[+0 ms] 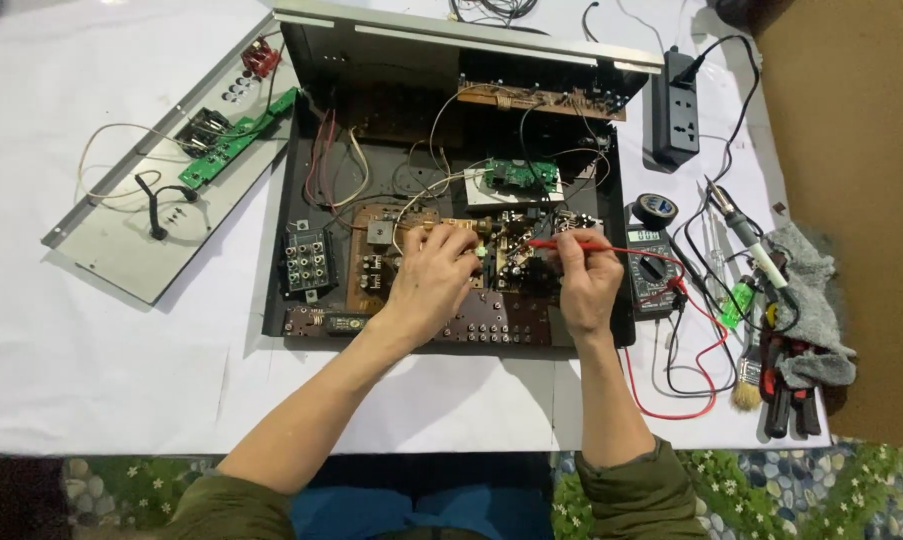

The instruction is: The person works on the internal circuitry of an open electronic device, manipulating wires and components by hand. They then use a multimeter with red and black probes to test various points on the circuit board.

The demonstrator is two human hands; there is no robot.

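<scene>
Probing the brown circuit board [392, 262] inside the open black metal amplifier chassis [297, 200] on the white-covered counter [92, 370].

Right hand [587, 285] pinches a slim red test probe [570, 243] between closed fingers, tip laid toward the crowded middle of the board; left hand [434, 280] rests curled on the components just beside it, and what it holds, if anything, is hidden. A slip of the tip, as I judge it, could bridge two neighbouring solder points, since the parts stand so close. The red lead [672, 400] loops to the black multimeter [652, 270] beside the chassis and could snag the soldering iron [747, 235] lying near. Loose wires cross the chassis and may catch a wrist.
</scene>
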